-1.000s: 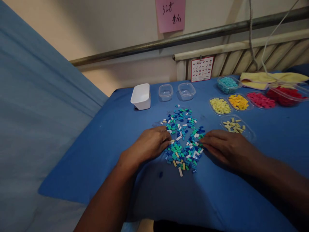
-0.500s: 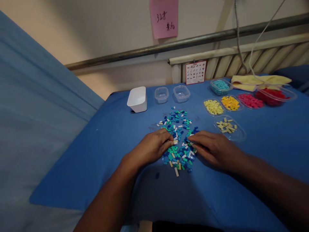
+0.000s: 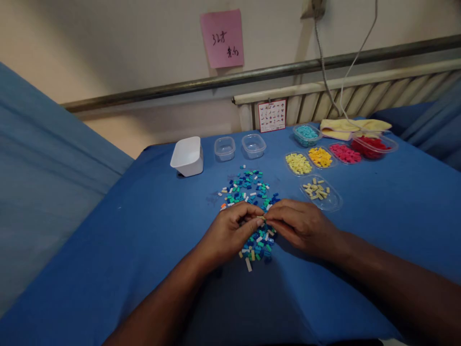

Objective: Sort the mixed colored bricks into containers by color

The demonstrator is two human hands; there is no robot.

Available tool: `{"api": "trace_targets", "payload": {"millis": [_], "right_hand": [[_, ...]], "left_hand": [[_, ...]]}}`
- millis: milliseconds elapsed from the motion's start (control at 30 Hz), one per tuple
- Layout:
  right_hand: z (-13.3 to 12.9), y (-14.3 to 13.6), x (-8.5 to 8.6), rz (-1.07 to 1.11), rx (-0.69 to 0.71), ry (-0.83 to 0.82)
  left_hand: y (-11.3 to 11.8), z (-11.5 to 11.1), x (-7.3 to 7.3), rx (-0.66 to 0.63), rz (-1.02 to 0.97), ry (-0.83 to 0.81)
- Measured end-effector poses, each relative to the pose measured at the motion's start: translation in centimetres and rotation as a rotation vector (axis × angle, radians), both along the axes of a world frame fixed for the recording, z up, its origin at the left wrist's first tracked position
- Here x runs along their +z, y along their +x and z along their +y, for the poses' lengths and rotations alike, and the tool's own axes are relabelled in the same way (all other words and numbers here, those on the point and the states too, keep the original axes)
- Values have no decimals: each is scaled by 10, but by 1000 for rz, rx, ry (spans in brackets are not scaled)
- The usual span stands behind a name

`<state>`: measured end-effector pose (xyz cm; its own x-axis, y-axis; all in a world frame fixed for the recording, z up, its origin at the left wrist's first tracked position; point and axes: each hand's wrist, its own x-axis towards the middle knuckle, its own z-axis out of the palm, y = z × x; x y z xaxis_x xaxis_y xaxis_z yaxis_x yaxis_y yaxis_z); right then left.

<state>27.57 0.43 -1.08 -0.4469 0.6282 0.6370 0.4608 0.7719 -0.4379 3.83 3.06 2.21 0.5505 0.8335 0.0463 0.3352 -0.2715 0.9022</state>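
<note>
Small blue, teal, green, white and beige bricks lie in a loose pile [image 3: 248,181] on the blue cloth. Over the pile, my left hand [image 3: 234,230] pinches a small beige brick [image 3: 262,218] between thumb and forefinger. The fingertips of my right hand [image 3: 300,223] are pressed together at the other side of that brick; whether they grip it or something else is too small to tell. To the right, a shallow clear lid [image 3: 334,199] holds several beige bricks [image 3: 316,188].
Behind the pile stand a white box [image 3: 188,156] and two clear tubs [image 3: 224,149] [image 3: 254,146]. At the right are containers of yellow [image 3: 298,164], orange [image 3: 320,157], pink [image 3: 345,153], red [image 3: 370,145] and turquoise pieces [image 3: 307,134], beside a yellow cloth [image 3: 355,129].
My hands have come together, and a beige brick is now between their fingertips. The whole view has shifted, so the table things appear further left and slightly lower.
</note>
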Motion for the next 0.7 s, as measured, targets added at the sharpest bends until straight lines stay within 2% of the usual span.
{"api": "trace_targets", "payload": {"millis": [200, 367, 433, 500, 600, 667, 700], "right_hand": [[-2, -4, 4, 78, -14, -17], [0, -3, 6, 74, -4, -7], [4, 10, 9, -7, -52, 11], [9, 34, 13, -108, -162, 24], [20, 77, 14, -229, -440, 48], [26, 102, 8, -323, -573, 39], [29, 112, 5, -377, -592, 6]], "left_hand": [[10, -1, -8, 106, -234, -417], [15, -1, -9, 126, -340, -489], [10, 2, -5, 140, -312, -429], [-5, 11, 1, 236, -239, -287], [-39, 32, 8, 423, -53, -37], [-63, 44, 11, 461, 67, 89], [-72, 49, 11, 446, 138, 123]]}}
